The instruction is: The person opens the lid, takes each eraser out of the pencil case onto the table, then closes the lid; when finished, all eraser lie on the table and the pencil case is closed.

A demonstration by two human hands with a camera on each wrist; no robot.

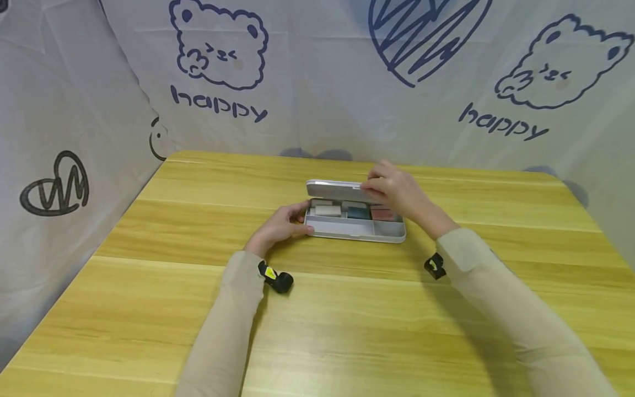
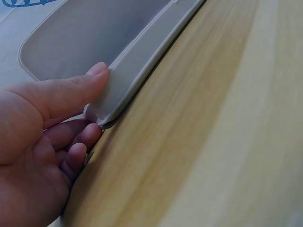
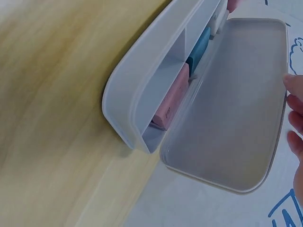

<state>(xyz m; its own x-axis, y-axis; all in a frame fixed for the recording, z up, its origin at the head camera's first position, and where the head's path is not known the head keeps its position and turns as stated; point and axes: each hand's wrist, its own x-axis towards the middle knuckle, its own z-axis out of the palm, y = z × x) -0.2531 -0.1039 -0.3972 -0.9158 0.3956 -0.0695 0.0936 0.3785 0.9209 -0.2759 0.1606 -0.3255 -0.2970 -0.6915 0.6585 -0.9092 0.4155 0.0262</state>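
Observation:
A light grey pencil case (image 1: 342, 227) lies on the table with its hinged lid (image 3: 227, 104) raised. Inside, in the rear section, sit a white block (image 1: 328, 210), a teal block (image 3: 199, 49) and a pink block (image 3: 173, 97) that look like erasers. The front compartments hold nothing visible. My left hand (image 1: 280, 225) grips the left end of the case, thumb (image 2: 97, 71) over the front corner and fingers curled at the outer end. At the lid's free upper edge, my right hand (image 1: 397, 190) pinches the rim between thumb and fingers.
The wooden table (image 1: 337, 325) extends around the case on all sides. Behind it hangs a white cloth (image 1: 317, 71) with blue drawings. Black wrist devices are worn at both cuffs.

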